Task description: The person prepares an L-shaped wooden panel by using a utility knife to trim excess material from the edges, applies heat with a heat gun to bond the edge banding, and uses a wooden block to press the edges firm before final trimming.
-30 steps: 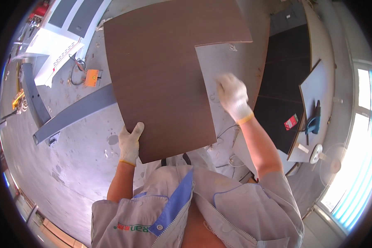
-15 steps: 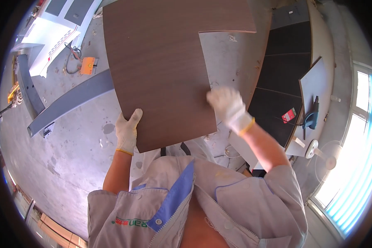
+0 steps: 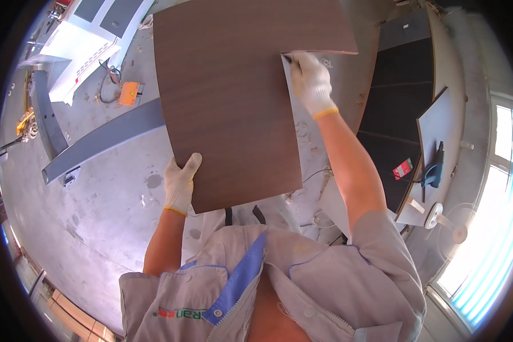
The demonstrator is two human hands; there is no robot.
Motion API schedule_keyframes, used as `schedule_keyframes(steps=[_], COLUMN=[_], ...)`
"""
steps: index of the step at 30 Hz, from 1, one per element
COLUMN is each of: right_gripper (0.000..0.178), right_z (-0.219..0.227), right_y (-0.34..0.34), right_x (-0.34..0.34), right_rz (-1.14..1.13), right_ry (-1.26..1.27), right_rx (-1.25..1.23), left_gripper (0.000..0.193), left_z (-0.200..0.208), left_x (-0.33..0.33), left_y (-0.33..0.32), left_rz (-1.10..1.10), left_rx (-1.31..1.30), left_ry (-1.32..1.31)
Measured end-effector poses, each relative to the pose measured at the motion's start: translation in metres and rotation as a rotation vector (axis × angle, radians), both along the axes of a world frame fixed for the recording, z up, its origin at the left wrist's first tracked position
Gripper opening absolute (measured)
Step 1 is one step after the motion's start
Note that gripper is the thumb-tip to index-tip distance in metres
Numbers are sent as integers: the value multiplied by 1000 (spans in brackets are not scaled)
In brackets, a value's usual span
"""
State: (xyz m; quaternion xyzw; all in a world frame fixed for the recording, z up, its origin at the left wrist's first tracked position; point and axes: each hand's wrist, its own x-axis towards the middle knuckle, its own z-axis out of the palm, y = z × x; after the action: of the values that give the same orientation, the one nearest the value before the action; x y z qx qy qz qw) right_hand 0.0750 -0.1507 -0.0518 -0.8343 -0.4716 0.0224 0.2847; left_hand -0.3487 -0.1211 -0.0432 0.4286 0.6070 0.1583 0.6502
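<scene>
1. Board [image 3: 228, 108] up before the shirt [image 3: 325, 259], over the floor [image 3: 108, 188]: it could tip if the edge grip slips!
2. The notch's corner [image 3: 283, 52] could snag the right glove [image 3: 316, 94], should it rub hard there.
3. Looks: flat, brown, faintly grained, notched at right.
4. Left hand [image 3: 179, 182] clamps its lower left edge, thumb on the face.
5. Right hand [image 3: 310, 82] curls at the corner; anything held, can't tell.
</scene>
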Motion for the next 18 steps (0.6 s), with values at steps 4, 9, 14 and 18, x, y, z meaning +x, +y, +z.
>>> schedule_keyframes(steps=[4,9,14,18], right_gripper=[18,33,26,15], right_z=[-7,1,45,34], right_y=[5,-167,-369,-387], right_x=[-4,-58,-144,-157], right_rz=[90,521,651,-218], right_ry=[98,-127,227,262], right_rx=[21,-48,-699,-266], left_gripper=[71,81,77,73], left_z=[-13,-12,-15,12], left_x=[-10,-12,-4,19], left_y=[-2,1,0,-26], left_rz=[42,60,8,-90], left_rx=[-12,-35,52,17], left_ry=[-64,-87,44,66])
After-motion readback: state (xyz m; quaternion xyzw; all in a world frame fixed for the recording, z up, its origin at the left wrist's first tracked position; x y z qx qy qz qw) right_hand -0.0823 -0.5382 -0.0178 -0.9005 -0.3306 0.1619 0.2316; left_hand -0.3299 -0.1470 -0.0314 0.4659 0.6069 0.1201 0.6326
